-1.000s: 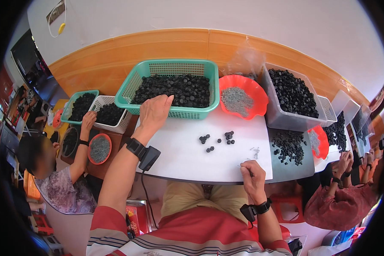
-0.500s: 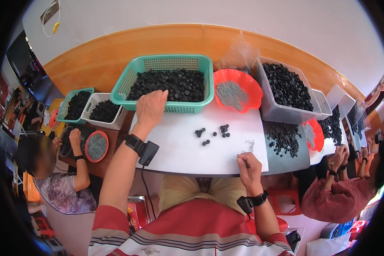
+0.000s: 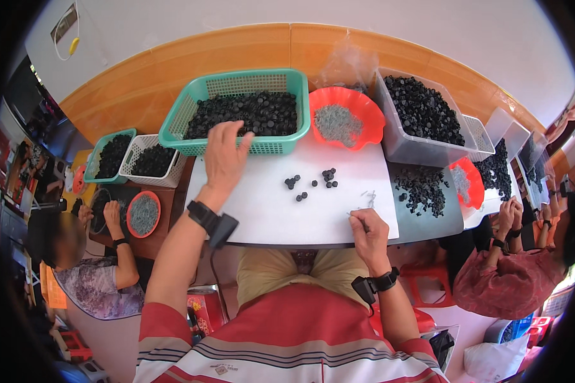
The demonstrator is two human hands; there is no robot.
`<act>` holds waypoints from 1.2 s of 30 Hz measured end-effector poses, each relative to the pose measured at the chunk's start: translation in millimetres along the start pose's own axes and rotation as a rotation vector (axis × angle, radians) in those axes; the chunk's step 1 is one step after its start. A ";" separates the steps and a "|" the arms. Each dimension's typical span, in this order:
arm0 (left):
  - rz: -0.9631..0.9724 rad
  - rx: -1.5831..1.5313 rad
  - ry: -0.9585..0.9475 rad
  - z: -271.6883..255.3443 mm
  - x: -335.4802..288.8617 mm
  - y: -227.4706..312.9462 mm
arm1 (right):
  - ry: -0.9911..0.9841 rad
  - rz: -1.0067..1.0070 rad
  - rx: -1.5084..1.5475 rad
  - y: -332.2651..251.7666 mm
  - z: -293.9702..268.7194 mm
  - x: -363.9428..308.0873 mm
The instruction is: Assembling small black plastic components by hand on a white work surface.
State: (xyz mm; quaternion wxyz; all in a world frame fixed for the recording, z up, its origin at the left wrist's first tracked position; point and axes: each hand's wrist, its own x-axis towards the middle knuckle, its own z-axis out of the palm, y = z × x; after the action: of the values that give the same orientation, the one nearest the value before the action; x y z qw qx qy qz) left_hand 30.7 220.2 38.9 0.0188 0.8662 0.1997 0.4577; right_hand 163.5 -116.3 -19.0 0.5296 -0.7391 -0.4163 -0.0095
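My left hand hovers at the front rim of a green basket, fingers apart and nothing visible in them. Black knob-like caps fill that basket. Over the front right of the white board, my right hand is closed in a pinch. A thin grey pin-like piece pokes out from its fingertips; the rest is hidden. Between the hands lie several loose black caps in small groups. A few grey pins are scattered just beyond my right hand.
A red scalloped bowl of grey pins stands right of the green basket. Beside it is a clear bin of black parts, with a loose black pile in front. Co-workers sit left and right.
My left hand's fingers have spread apart at the basket's front rim. My right hand keeps its pinch. The view has shifted, so the tabletop sits slightly higher in the picture.
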 end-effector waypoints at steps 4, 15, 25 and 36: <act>0.033 -0.334 -0.173 4.3 -46.0 64.7 | 0.013 -0.015 0.000 -0.7 0.6 -1.7; -0.004 -0.351 -0.729 49.0 -52.1 112.5 | 0.004 0.001 0.035 -1.5 -1.6 -1.3; 0.150 -0.400 -0.608 100.0 -51.2 125.3 | 0.006 -0.001 0.082 -0.7 -2.5 -2.2; 0.067 -0.513 -0.651 89.7 -43.1 121.5 | 0.041 -0.055 0.150 3.0 -3.9 -1.8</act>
State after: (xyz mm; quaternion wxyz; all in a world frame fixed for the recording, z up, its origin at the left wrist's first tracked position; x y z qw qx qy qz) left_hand 120.8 106.3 -20.8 0.2812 0.9390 0.0343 0.1951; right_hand 165.8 -120.8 -20.5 0.5913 -0.6852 -0.4252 -0.0079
